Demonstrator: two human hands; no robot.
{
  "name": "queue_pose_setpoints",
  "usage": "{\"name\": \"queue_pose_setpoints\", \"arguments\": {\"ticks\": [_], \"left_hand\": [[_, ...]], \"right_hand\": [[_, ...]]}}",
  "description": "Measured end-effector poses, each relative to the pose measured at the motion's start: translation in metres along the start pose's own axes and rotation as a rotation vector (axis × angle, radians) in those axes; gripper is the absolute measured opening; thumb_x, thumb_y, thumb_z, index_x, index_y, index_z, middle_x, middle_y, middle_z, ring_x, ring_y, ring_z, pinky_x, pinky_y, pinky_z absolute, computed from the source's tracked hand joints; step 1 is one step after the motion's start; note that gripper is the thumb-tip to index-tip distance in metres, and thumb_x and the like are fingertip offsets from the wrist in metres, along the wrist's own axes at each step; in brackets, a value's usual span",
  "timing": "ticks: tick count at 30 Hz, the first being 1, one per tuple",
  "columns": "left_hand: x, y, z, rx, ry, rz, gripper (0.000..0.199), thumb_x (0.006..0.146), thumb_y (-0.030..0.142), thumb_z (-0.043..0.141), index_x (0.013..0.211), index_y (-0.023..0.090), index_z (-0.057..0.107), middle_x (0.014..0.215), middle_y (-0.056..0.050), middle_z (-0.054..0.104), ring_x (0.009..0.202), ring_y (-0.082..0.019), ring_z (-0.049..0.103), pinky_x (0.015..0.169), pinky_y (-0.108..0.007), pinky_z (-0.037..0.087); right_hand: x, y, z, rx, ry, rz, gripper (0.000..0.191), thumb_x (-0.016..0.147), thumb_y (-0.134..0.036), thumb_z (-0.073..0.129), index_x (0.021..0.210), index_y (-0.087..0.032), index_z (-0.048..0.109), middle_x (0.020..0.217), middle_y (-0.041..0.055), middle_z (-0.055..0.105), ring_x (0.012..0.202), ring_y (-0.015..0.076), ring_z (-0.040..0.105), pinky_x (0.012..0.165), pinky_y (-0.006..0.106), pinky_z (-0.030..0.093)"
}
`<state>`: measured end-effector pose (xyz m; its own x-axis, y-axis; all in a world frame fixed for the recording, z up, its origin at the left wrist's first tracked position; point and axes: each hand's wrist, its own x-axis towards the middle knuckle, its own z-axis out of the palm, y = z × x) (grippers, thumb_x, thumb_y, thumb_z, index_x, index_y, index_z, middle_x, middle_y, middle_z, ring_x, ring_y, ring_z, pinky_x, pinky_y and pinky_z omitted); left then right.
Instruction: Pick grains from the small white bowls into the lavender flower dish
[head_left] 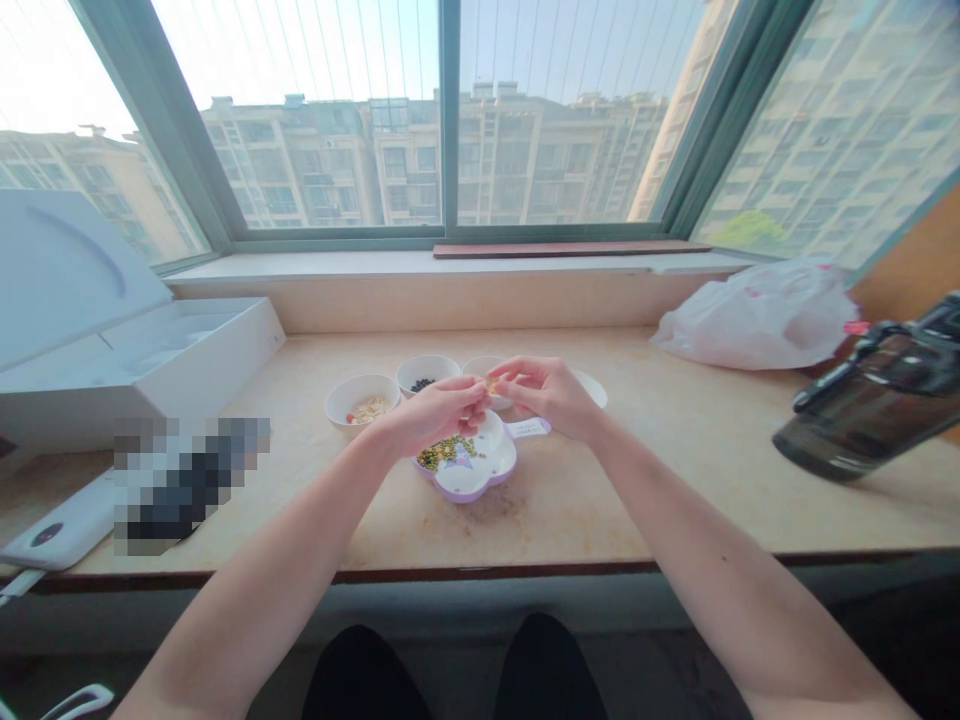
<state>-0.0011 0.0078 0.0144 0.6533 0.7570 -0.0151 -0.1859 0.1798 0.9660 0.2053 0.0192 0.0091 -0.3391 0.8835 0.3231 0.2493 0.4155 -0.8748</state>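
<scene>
I'd hold the left hand (452,403) and right hand (546,392), fingertips drawn together, steady by the far side of the purple-rimmed dish (491,460) on the counter (570,520), pinching lightly, though from here I can't tell what, if anything, they grip.

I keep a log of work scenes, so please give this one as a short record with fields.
Left hand: bent fingers, close to the right hand
In hands: too small to tell
Dish: purple-rimmed, greenish grains on its left part
Left bowl: white, pale pieces inside
Second bowl: white, dark beans inside
Third bowl: partly hidden by hands
Right side: plastic bag, dark pitcher
Left side: open white box
Background: window, buildings
</scene>
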Motion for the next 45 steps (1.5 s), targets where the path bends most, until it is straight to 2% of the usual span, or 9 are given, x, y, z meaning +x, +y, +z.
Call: {"name": "queue_pose_setpoints", "arguments": {"ticks": [6,13,16,19,22,24,26,34,45], "left_hand": [[0.005,-0.006,-0.003,0.013,0.053,-0.020,0.030,0.083,0.034,0.075,0.080,0.016,0.051,0.072,0.004,0.042,0.063,-0.007,0.040,0.058,-0.022,0.031],[0.006,-0.008,-0.003,0.099,0.144,0.011,0.027,0.083,0.034,0.071,0.079,0.017,0.050,0.070,0.004,0.044,0.061,-0.007,0.042,0.057,-0.022,0.032],[0.004,-0.004,-0.006,0.348,0.193,0.057,0.026,0.088,0.040,0.063,0.080,0.017,0.053,0.071,0.002,0.050,0.062,-0.009,0.046,0.059,-0.024,0.037],[0.003,-0.001,-0.012,0.842,0.245,0.106,0.020,0.091,0.036,0.058,0.085,0.017,0.062,0.079,-0.002,0.061,0.070,-0.013,0.055,0.065,-0.026,0.042],[0.004,-0.003,-0.014,1.257,0.075,0.120,0.013,0.088,0.028,0.061,0.086,0.018,0.068,0.087,-0.003,0.067,0.078,-0.016,0.060,0.069,-0.027,0.043],[0.004,-0.006,-0.013,1.384,-0.066,0.099,0.009,0.086,0.026,0.065,0.088,0.018,0.070,0.088,-0.003,0.068,0.078,-0.017,0.060,0.069,-0.028,0.042],[0.004,-0.010,-0.012,1.438,-0.124,0.081,0.008,0.084,0.025,0.069,0.089,0.018,0.070,0.089,-0.003,0.069,0.076,-0.017,0.060,0.069,-0.028,0.042],[0.007,-0.020,-0.009,1.491,-0.129,0.109,0.006,0.086,0.021,0.066,0.084,0.017,0.069,0.090,-0.003,0.067,0.084,-0.019,0.060,0.079,-0.031,0.043],[0.009,-0.022,-0.004,1.670,-0.188,0.101,0.025,0.095,0.020,0.046,0.077,0.017,0.063,0.091,-0.007,0.065,0.081,-0.019,0.056,0.077,-0.031,0.043]], "right_hand": [[-0.001,0.003,0.014,0.079,0.022,0.048,0.036,0.073,-0.051,0.082,0.089,-0.018,0.078,0.074,0.0044,0.072,0.059,0.0139,0.061,0.052,0.026,0.048],[0.002,0.013,0.014,-0.035,0.075,-0.056,0.030,0.077,-0.048,0.080,0.088,-0.020,0.079,0.083,0.0053,0.072,0.060,0.0136,0.060,0.052,0.027,0.046],[0.002,0.009,0.013,0.041,0.082,-0.029,0.031,0.079,-0.049,0.077,0.087,-0.019,0.076,0.070,0.0017,0.066,0.056,0.0118,0.055,0.051,0.026,0.043],[0.003,0.004,0.009,0.289,0.010,0.042,0.036,0.078,-0.052,0.078,0.090,-0.018,0.073,0.070,-0.0001,0.063,0.053,0.0090,0.049,0.048,0.024,0.037],[0.002,0.002,0.004,0.507,-0.088,0.107,0.034,0.077,-0.049,0.080,0.089,-0.019,0.071,0.075,-0.0003,0.063,0.054,0.0074,0.047,0.050,0.023,0.037],[0.001,0.002,0.003,0.597,-0.114,0.142,0.032,0.077,-0.047,0.082,0.088,-0.019,0.070,0.075,-0.0010,0.062,0.054,0.0068,0.045,0.050,0.023,0.037],[0.001,0.001,0.002,0.650,-0.116,0.166,0.031,0.076,-0.045,0.083,0.087,-0.019,0.070,0.074,-0.0014,0.061,0.054,0.0065,0.044,0.050,0.022,0.035],[0.000,-0.001,0.001,0.714,-0.139,0.184,0.028,0.076,-0.041,0.083,0.087,-0.020,0.068,0.070,-0.0031,0.058,0.054,0.0064,0.042,0.050,0.022,0.032],[0.000,-0.001,0.002,0.701,-0.160,0.182,0.025,0.077,-0.039,0.082,0.084,-0.019,0.067,0.067,-0.0031,0.058,0.054,0.0071,0.043,0.052,0.023,0.033]]}}
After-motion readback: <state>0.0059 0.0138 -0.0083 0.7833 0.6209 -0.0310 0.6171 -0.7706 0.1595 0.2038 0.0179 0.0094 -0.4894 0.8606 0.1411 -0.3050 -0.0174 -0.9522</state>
